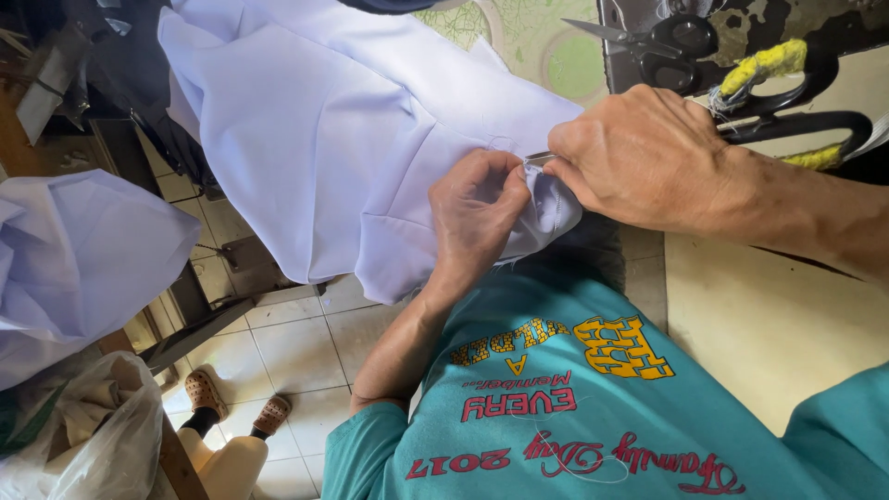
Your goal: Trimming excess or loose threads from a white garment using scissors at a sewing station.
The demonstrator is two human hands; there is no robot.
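My left hand point(477, 208) is pinched shut on a fold of the pale lilac garment point(352, 130), thumb and fingers bunching the cloth right at a seam. My right hand point(639, 153) sits just beside it, nearly touching, fingers curled closed around a small metal tool point(540, 158); only a thin silvery tip pokes out toward my left thumb, so I can't tell whether it's a seam ripper or little snips. That tip is at the fabric edge between my two hands.

By my reading I'm in the middle of picking at stitches or loose thread on this seam, the left hand keeping the cloth taut, the right working the point in. The next touch wants a steady pinch and a shallow angle, so the tip catches thread and not the weave.

The rest of the garment spreads up and away from my left hand, draped over the dark machine point(139, 83). Beyond my right knuckles lie large black-handled shears point(796, 116) wrapped with yellow padding, and farther up a smaller pair of scissors point(648, 42). Under my right forearm is the pale worktable point(769, 324). Well off to the left of my left hand sits more lilac cloth point(74, 259) and a plastic bag point(111, 435), with tiled floor point(296, 343) below.
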